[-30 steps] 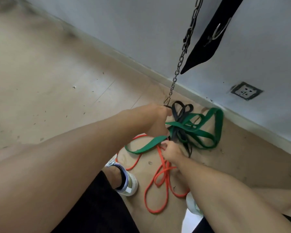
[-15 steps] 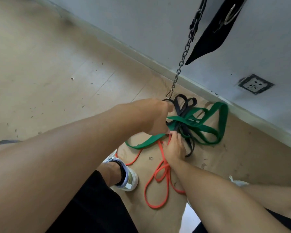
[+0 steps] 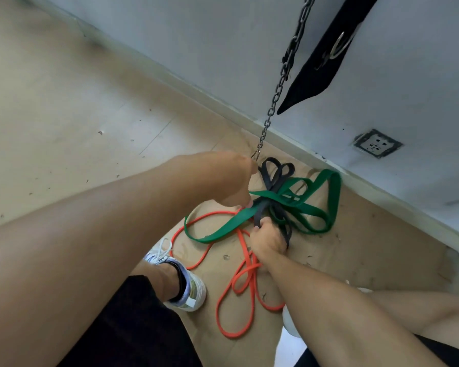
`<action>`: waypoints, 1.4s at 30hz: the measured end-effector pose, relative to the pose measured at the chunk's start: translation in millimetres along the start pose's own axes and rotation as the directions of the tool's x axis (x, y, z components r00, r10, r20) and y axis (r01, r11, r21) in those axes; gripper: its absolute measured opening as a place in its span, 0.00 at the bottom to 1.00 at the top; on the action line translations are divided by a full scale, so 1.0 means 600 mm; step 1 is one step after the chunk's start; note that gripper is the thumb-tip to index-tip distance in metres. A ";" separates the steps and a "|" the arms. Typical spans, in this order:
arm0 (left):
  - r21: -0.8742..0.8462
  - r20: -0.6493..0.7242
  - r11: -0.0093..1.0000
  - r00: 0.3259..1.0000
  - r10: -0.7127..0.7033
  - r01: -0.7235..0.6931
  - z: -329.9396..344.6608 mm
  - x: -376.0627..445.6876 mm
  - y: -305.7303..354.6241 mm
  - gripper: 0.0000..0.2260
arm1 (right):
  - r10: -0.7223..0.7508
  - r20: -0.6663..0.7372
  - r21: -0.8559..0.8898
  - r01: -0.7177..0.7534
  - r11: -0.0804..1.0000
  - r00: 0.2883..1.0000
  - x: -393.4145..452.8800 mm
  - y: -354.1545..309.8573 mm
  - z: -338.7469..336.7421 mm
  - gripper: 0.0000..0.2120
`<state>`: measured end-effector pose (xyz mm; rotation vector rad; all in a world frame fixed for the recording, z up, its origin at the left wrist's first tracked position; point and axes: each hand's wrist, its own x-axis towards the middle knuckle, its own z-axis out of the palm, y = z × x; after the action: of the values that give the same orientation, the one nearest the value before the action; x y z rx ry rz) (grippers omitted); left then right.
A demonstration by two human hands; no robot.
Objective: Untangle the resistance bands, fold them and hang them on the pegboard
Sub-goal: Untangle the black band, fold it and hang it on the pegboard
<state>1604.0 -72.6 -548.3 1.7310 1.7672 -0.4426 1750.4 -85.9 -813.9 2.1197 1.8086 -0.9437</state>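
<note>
Three bands lie knotted on the floor (image 3: 64,107) close to the wall (image 3: 223,49). The green band (image 3: 331,205) is the widest — its long axis runs from a loop at lower left up to a big loop near the skirting at right. The black band (image 3: 273,178) crosses it, its loops pointing up toward the wall and its tails trailing down toward the person. The orange band (image 3: 243,284) stretches toward the viewer, lying in long narrow loops beside a shoe (image 3: 188,284).

The right hand (image 3: 268,242) has its fingers curled round a black strand just below the knot. The left hand (image 3: 236,181) reaches to the knot's left side; its fingertips seem to pinch there, but which band they hold I cannot tell — the hand hides it. A chain (image 3: 278,88) hangs just above the left hand.
</note>
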 end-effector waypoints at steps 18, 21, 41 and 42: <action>-0.627 -0.613 0.635 0.789 -0.044 -0.452 -0.100 -0.038 0.044 0.37 | -0.858 -0.366 0.223 0.929 0.295 0.361 -0.263 -0.163 -0.615 0.07; -0.652 -0.605 0.601 0.795 -0.043 -0.463 -0.100 -0.032 0.046 0.08 | -0.831 -0.444 0.226 0.940 0.257 0.335 -0.255 -0.151 -0.608 0.07; -0.864 -0.269 0.407 0.955 0.128 -0.298 -0.104 -0.052 0.081 0.15 | -0.824 0.164 0.207 0.798 0.566 0.542 -0.109 -0.099 -0.488 0.60; -0.868 -0.264 0.400 0.956 0.126 -0.293 -0.107 -0.055 0.078 0.15 | -0.841 0.153 0.218 0.812 0.541 0.519 -0.112 -0.098 -0.489 0.49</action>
<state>1635.9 -53.5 -470.6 1.1195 1.3782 0.7190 1790.3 29.7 -532.7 0.9629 2.7032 -1.4380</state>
